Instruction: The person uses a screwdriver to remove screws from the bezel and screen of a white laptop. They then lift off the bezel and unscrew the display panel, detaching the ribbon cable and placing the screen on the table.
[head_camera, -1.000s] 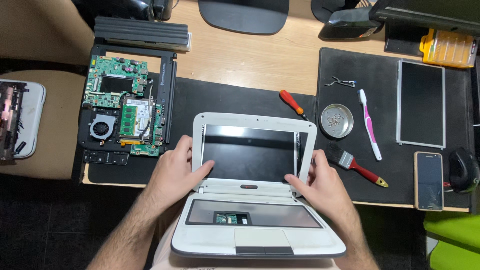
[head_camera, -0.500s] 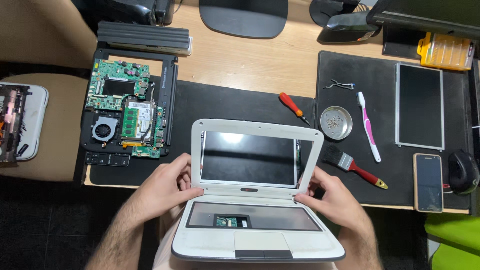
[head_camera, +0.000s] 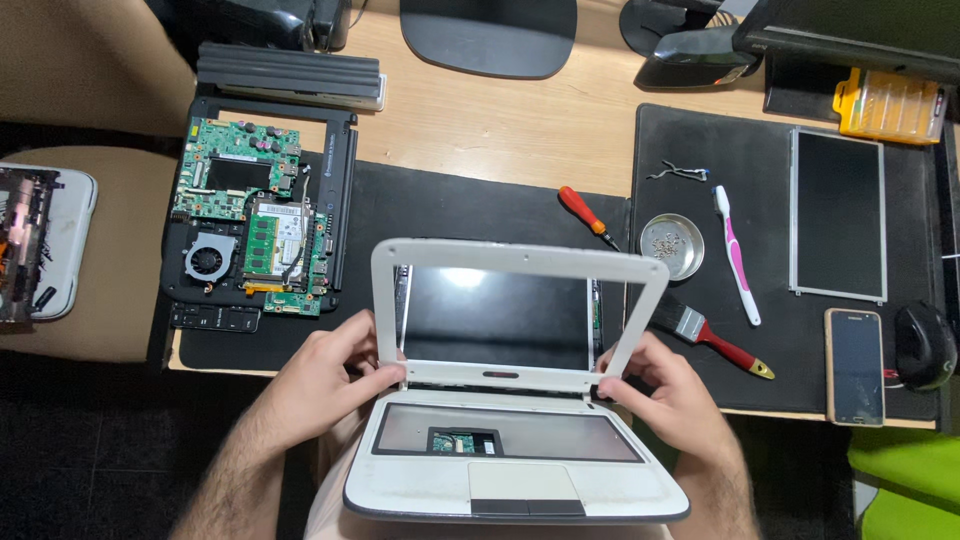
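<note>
Head view: left hand (head_camera: 325, 385) and right hand (head_camera: 672, 392) are pinching white laptop's screen bezel (head_camera: 520, 260), seemingly prying it off; next needs gentle, even pulling.

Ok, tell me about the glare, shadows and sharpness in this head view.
Head view: a soft bright glare patch sits near the top of the laptop screen; the wooden desk is evenly lit with only faint shadows; the floor at lower left falls dark; the left hand, right hand and circuit board all look sharp, no motion blur.
</note>
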